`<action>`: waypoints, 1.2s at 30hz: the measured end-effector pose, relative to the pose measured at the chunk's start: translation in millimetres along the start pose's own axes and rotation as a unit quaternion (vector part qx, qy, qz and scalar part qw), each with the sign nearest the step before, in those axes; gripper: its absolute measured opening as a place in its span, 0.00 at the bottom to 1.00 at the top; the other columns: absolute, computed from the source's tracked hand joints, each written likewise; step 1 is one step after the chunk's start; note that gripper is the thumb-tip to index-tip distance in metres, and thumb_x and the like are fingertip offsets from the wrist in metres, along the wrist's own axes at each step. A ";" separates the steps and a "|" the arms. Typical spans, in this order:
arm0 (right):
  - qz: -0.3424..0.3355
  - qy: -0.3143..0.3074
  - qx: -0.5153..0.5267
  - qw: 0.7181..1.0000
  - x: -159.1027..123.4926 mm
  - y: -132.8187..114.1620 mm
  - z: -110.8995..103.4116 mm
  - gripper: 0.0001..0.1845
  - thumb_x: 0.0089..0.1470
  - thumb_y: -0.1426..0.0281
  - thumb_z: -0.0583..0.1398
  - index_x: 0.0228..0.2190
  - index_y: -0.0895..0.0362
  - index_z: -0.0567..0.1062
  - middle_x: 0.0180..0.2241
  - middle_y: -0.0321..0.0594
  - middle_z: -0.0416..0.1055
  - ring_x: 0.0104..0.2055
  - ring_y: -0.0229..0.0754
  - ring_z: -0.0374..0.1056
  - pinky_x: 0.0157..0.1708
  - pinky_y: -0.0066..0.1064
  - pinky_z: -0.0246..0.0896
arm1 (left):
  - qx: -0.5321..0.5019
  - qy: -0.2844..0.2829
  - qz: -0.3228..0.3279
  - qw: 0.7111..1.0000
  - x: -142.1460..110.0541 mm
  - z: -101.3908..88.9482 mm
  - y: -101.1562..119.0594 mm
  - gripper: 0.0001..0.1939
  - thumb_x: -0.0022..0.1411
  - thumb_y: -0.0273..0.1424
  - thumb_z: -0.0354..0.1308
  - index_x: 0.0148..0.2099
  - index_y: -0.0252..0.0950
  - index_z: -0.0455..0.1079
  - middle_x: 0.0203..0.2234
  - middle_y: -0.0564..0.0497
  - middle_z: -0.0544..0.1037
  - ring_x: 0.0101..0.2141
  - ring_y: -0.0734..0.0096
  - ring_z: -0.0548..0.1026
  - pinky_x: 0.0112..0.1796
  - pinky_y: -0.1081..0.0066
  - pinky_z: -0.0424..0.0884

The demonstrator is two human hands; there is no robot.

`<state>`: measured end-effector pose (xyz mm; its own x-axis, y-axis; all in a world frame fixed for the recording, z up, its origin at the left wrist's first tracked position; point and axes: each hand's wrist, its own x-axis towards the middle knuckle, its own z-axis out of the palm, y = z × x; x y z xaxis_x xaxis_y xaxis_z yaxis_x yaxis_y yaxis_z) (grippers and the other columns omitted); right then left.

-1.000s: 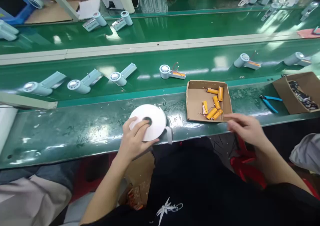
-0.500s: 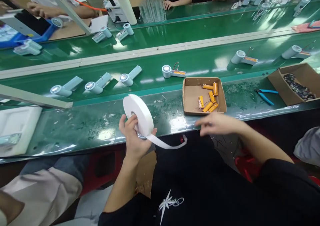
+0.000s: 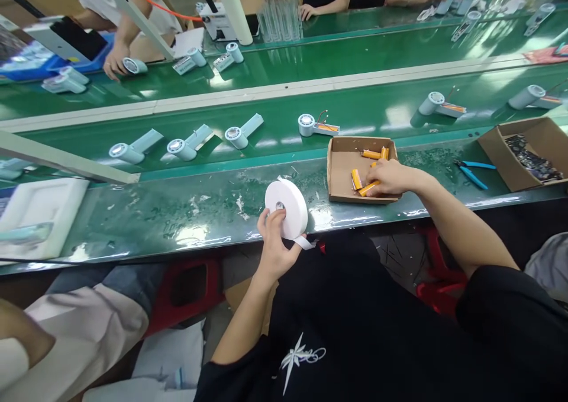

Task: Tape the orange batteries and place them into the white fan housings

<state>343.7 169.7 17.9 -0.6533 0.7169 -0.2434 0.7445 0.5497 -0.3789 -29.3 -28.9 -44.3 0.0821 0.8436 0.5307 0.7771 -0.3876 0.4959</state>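
Note:
My left hand (image 3: 277,245) is closed on a roll of white tape (image 3: 290,209), its fingers at the core and the thumb near the lower rim. A short loose end of tape hangs by the thumb, above the bench's front edge. My right hand (image 3: 390,177) reaches into a shallow cardboard box (image 3: 339,171) from the right. Its bent fingers are closed on an orange battery (image 3: 369,189) and cover part of it. Other orange batteries, one of them upright-looking (image 3: 356,179), lie around the fingers.
Light-blue handheld fan bodies (image 3: 306,125) lie along the green conveyor (image 3: 275,147) behind the box. Blue-handled cutters (image 3: 474,174) and a carton of small dark parts (image 3: 501,156) are at right. A white foam tray (image 3: 66,212) sits at left. Co-workers sit across and beside me.
My right hand has moved from the box's front edge into it, onto the batteries. The tape roll has shifted right in my left hand, and its loose end looks shorter.

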 end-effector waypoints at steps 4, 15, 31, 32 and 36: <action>0.058 0.190 0.151 0.968 -24.4 -23.0 -5.8 0.20 0.58 0.50 0.73 0.45 0.49 0.90 0.38 0.39 0.87 0.36 0.49 0.80 0.40 0.43 0.75 | 0.044 0.013 0.032 0.998 -4.6 -5.1 -3.2 0.32 0.62 0.30 0.70 0.66 0.45 0.66 0.56 0.41 0.79 0.69 0.38 0.67 0.69 0.35 0.63; 0.125 0.420 0.167 0.883 -42.1 -46.2 12.8 0.15 0.58 0.62 0.75 0.47 0.48 0.90 0.48 0.43 0.88 0.52 0.59 0.84 0.59 0.55 0.79 | 0.058 0.008 0.092 0.994 10.1 3.1 2.3 0.31 0.62 0.25 0.69 0.65 0.47 0.73 0.52 0.43 0.83 0.67 0.41 0.69 0.68 0.38 0.64; 0.084 0.477 0.365 0.795 -49.7 -125.2 62.0 0.18 0.55 0.50 0.77 0.42 0.47 0.92 0.43 0.38 0.89 0.43 0.56 0.87 0.54 0.51 0.86 | 0.116 -0.030 0.157 0.980 15.4 14.2 22.4 0.28 0.65 0.21 0.68 0.64 0.48 0.79 0.50 0.46 0.87 0.70 0.42 0.66 0.66 0.45 0.69; 0.083 0.463 0.372 0.800 -47.7 -126.7 64.0 0.19 0.55 0.50 0.77 0.42 0.47 0.92 0.43 0.39 0.89 0.44 0.56 0.87 0.56 0.50 0.86 | 0.119 -0.034 0.174 0.977 18.4 11.4 22.9 0.27 0.66 0.20 0.67 0.64 0.47 0.79 0.50 0.46 0.87 0.70 0.43 0.66 0.65 0.47 0.71; 0.054 0.340 0.442 0.828 -44.4 -124.3 63.2 0.24 0.53 0.50 0.77 0.46 0.51 0.91 0.47 0.41 0.89 0.49 0.56 0.87 0.60 0.48 0.83 | 0.145 -0.072 0.238 0.958 34.2 -7.2 21.0 0.25 0.69 0.19 0.65 0.63 0.45 0.79 0.50 0.48 0.88 0.67 0.51 0.70 0.66 0.52 0.73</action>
<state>271.5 42.5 19.3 -0.1365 0.9824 0.1272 0.2062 0.1537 -0.9664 -14.7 -10.8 -10.8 0.5387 0.6475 0.5390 0.7694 -0.6387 -0.0017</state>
